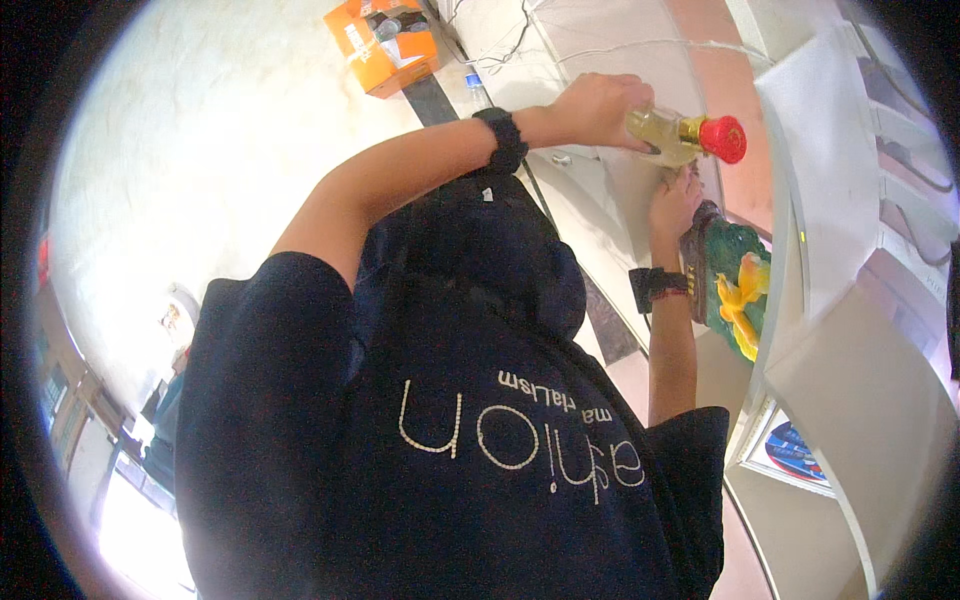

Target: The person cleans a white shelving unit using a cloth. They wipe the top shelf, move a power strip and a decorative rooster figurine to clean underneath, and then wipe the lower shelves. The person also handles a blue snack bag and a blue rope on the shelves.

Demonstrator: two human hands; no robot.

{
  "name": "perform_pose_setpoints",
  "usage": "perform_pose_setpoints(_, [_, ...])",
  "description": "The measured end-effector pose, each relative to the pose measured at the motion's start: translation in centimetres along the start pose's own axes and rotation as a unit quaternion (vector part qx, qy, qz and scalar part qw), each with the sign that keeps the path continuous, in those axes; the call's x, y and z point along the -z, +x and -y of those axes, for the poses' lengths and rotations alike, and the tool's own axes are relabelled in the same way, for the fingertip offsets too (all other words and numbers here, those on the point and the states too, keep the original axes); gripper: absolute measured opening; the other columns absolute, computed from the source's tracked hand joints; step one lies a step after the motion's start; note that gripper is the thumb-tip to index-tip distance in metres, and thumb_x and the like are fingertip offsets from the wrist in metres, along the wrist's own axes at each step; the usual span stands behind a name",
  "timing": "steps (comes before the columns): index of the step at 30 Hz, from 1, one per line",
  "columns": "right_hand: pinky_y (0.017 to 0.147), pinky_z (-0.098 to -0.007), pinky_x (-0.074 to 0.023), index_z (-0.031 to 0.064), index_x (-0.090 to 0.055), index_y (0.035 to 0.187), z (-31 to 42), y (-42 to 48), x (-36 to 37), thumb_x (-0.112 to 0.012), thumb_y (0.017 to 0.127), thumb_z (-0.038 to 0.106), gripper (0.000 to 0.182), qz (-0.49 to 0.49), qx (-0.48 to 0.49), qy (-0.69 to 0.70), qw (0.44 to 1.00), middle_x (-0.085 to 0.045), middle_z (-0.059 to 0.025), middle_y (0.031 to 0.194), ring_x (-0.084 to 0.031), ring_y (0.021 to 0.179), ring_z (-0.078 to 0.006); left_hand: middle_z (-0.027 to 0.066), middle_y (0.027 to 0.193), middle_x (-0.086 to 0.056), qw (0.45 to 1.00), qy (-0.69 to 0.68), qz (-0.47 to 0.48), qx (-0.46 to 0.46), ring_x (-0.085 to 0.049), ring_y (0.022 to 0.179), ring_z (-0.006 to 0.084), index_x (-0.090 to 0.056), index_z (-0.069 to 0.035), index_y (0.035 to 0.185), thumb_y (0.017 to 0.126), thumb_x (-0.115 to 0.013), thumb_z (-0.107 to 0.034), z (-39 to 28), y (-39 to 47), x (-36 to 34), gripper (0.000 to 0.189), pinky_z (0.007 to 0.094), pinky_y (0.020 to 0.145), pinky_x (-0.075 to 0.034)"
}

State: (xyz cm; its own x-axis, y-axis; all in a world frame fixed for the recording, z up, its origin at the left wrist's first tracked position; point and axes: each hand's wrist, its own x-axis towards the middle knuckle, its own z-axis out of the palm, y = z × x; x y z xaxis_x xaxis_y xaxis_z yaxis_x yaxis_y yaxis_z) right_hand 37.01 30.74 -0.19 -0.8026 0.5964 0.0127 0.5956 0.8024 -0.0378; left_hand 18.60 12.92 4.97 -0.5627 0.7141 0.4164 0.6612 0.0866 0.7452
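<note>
My left hand [604,112] grips a clear glass bottle [664,135] of pale yellow liquid. The bottle lies almost level, its red cap [724,140] pointing right. Just below it, my right hand [676,201] reaches forward with bent fingers beside a small brownish thing; whether it grips anything is hidden. Close to the right of that hand stands an ornament with a dark brown base [696,277], a green body [720,255] and a yellow fish-like figure [741,304]. A black scrunchie [501,140] circles my left wrist, a dark band [660,289] my right.
A white curved shelf unit [825,360] runs along the right, with a framed picture [795,454] in a lower compartment. Ahead are an orange cardboard box [379,56], a blue-capped plastic bottle [475,90] and loose cables [510,52]. My black shirt [450,525] fills the lower middle.
</note>
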Motion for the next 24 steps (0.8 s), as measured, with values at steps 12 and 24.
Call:
perform_pose_setpoints(12, [0.093,-0.0434,-0.034,0.0055,-0.052,0.115,-0.7,3.2,2.0,-0.055,0.075,0.014,0.041,-0.012,0.002,0.212,0.977,-0.051,-0.0185,0.116,-0.045,0.108,-0.0357,0.01,0.085,-0.059,0.999,0.019,-0.013,-0.048,-0.059,0.081,0.0285,-0.059,-0.008,0.092,0.06,-0.072,-0.046,1.5,6.9,-4.8,0.052,0.0379,0.069,-0.047])
perform_pose_setpoints(24, [0.094,-0.0445,-0.0318,0.0108,-0.055,0.109,7.7,2.5,-0.7,-0.058,0.064,0.001,0.046,-0.093,0.22,0.181,0.954,-0.051,-0.0123,0.109,-0.044,0.106,-0.0312,0.0133,0.087,-0.063,0.997,-0.041,0.059,-0.04,-0.06,0.08,0.0293,-0.065,-0.01,0.095,0.056,-0.074,-0.047,1.1,10.3,-5.9,0.055,0.0366,0.071,-0.048])
